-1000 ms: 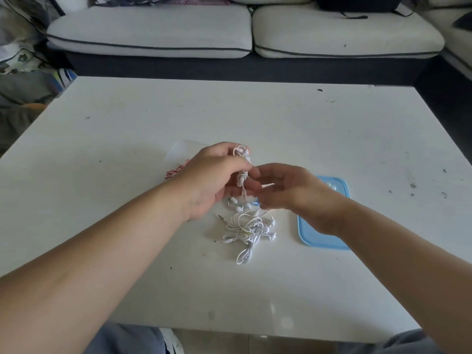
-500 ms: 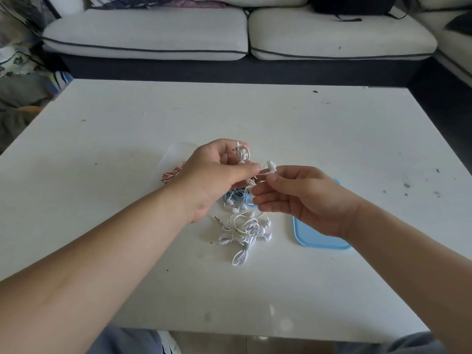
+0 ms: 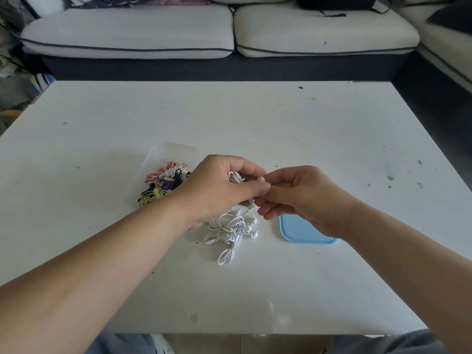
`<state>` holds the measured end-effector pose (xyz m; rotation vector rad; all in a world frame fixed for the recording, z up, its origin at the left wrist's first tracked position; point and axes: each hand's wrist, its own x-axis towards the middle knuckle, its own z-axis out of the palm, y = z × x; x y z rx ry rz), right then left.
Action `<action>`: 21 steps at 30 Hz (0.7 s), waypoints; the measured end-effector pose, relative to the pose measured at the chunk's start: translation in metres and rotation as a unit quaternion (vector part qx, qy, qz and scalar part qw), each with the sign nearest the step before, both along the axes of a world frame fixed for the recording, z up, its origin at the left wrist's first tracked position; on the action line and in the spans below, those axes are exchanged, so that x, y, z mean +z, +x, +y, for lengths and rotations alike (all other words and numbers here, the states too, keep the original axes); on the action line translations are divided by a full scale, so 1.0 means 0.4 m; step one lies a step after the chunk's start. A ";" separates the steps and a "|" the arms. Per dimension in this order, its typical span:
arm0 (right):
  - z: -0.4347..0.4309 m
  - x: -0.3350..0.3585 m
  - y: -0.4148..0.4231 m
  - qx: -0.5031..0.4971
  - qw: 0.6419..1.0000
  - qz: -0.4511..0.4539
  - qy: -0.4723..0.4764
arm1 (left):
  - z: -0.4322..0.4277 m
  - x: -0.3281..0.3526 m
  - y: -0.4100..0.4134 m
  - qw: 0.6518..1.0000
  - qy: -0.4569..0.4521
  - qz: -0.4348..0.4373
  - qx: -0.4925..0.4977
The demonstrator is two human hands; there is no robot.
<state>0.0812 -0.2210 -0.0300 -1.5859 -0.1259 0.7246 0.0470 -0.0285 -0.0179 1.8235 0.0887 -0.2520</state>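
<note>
My left hand grips a small coiled bundle of white earphone cable above the table. My right hand meets it fingertip to fingertip and pinches the same cable near an earbud. A strand hangs down from both hands to a loose pile of white earphones lying on the white table just below them.
A clear plastic container with several coloured cables and bands stands left of my hands. Its blue lid lies flat under my right wrist. A white sofa runs behind the table's far edge.
My hands have come closer until the fingertips touch. The coiled bundle sits lower in my left hand, and the view has shifted so the container of coloured cables shows.
</note>
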 end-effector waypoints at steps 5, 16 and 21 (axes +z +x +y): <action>-0.013 0.008 -0.003 -0.070 0.997 0.027 0.023 | -0.015 -0.014 0.012 0.999 -0.004 -0.008 0.054; -0.035 -0.001 0.009 -0.077 0.992 0.065 0.076 | -0.024 -0.013 0.013 0.994 -0.011 -0.034 0.100; -0.034 0.003 0.005 -0.079 0.992 0.062 0.078 | -0.044 -0.009 0.006 0.994 -0.016 -0.042 0.103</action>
